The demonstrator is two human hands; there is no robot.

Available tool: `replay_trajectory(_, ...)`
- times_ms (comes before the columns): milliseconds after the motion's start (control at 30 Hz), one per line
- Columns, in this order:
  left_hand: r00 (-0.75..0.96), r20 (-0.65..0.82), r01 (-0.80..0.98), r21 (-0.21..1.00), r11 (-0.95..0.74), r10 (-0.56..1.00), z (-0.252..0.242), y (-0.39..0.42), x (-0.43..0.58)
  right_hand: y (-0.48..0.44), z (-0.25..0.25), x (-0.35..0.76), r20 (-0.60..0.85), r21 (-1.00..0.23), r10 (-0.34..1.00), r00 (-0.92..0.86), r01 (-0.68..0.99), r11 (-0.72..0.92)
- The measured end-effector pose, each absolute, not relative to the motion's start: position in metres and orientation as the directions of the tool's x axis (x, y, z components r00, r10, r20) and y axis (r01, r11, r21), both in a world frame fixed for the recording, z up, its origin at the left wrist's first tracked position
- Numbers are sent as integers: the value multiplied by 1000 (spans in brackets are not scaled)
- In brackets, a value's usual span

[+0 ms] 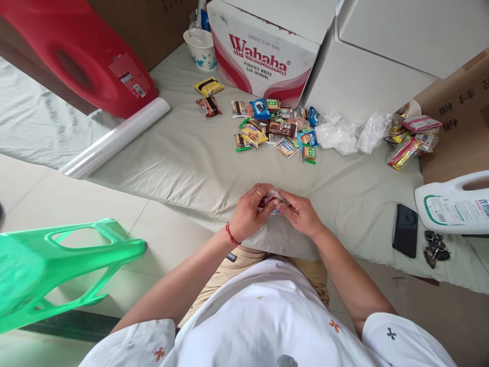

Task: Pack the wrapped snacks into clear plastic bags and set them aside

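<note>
With our left hand (pixel 250 209) and right hand (pixel 302 213) we are gripping a small plastic-wrapped packet (pixel 271 195), both curled round it, at the near edge of the sheet (pixel 183 163). Toward the far edge, loose snack packets (pixel 254 135) are lying before the Wahaha box (pixel 263 56), and crumpled clear bags (pixel 340 136) are resting just right of them.

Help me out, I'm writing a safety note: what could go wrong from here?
The packet could slip: the left hand and right hand hold it between their fingers near the front edge of the sheet. The phone and keys lie near that edge too, so a bump might send them to the floor. The roll has one end at the edge and might roll off if nudged.
</note>
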State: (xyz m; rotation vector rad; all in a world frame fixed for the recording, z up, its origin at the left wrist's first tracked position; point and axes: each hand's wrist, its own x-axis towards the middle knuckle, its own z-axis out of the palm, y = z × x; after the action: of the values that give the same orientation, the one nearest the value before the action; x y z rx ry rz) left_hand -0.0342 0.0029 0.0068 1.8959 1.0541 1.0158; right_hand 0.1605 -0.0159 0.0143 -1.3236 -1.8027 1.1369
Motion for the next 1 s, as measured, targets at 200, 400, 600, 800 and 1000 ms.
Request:
replay_trajectory(200, 140, 3, 74, 997, -14, 990, 0, -1, -15, -36, 0, 145, 169, -833, 977, -134, 511, 214)
replay_trajectory(400, 132, -119, 81, 991, 109, 984, 9, 3, -8, -40, -8, 142, 170, -920, 985, -21, 354, 166)
replay_trajectory(600, 388, 110, 463, 835, -297, 915, 15, -8, -8, -47, -6, 157, 26, -989, 998, 58, 145, 17)
replay_trajectory(800, 462, 181, 481, 771, -417, 868, 16, -20, 7, -69, -4, 187, -138, -964, 976, 171, 204, -172)
replay_trajectory(1000, 734, 363, -186, 920, -344, 574, 105, -26, -27, -29, 18, 323, -216, -898, 853, 475, 246, -364)
